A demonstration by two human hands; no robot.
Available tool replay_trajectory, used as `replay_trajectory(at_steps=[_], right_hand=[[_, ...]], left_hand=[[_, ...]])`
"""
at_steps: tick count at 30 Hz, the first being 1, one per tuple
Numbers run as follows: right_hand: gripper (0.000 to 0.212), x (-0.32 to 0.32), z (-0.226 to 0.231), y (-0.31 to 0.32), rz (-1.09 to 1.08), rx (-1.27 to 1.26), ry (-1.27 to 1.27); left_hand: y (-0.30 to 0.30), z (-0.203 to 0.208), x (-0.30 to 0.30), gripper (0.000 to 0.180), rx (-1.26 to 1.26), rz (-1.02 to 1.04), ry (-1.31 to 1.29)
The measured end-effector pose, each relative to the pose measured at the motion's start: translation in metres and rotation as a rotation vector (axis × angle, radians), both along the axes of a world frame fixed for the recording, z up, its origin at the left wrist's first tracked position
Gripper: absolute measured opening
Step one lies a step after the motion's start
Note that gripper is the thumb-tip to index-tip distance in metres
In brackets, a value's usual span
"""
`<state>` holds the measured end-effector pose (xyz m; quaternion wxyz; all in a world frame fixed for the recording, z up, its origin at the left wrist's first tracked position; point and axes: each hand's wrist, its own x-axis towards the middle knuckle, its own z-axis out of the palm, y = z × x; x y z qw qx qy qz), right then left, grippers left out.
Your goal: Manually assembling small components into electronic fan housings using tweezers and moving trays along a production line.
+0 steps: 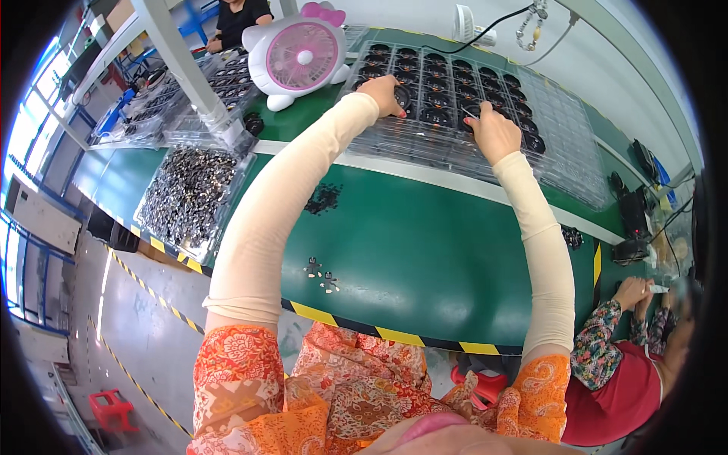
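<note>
parts (436,117), round, glossy black, in a clear tray (413,144); left grip (381,94), right grip (497,133) half-curled, hold unclear.

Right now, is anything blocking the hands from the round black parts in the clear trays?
Nothing visible is. The left hand and right hand are right at the round black parts in the clear trays. The fan stands off to the left, out of the way.

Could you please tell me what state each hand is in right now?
Left hand: curled at a black round part; whether it grips cannot be told.
Right hand: fingers bent over the clear tray; whether it holds anything cannot be told.
</note>
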<state>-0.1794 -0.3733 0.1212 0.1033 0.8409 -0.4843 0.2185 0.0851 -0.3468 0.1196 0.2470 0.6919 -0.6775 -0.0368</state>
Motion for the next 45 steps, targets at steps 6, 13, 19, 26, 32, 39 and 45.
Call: replay_trajectory(at_steps=[6,13,19,26,32,39,45], right_hand=[[0.048,-0.005,-0.004,-0.013,0.026,0.106,-0.157],[0.044,-0.014,0.014,-0.028,0.081,0.341,-0.388],[0.050,0.040,0.001,0.000,0.157,0.169,-0.266],[0.052,0.051,0.008,0.006,0.134,0.218,-0.158],[0.054,0.051,-0.001,-0.005,0.229,0.326,-0.377],[0.055,0.057,0.018,-0.034,0.143,0.331,-0.488],[0.062,0.059,0.006,-0.053,0.044,0.425,-0.301]], left_hand=[[0.002,0.018,0.002,0.065,0.228,-0.073,0.133],[-0.012,0.030,0.027,0.041,-0.047,0.124,0.244],[-0.034,0.013,0.045,0.051,-0.010,0.205,0.032],[-0.050,0.024,0.040,0.058,0.135,0.180,0.060],[-0.047,0.026,0.049,0.067,0.178,0.131,-0.008],[-0.036,0.021,0.043,0.051,-0.036,0.031,-0.115],[-0.041,0.013,0.047,0.048,0.029,0.019,-0.122]])
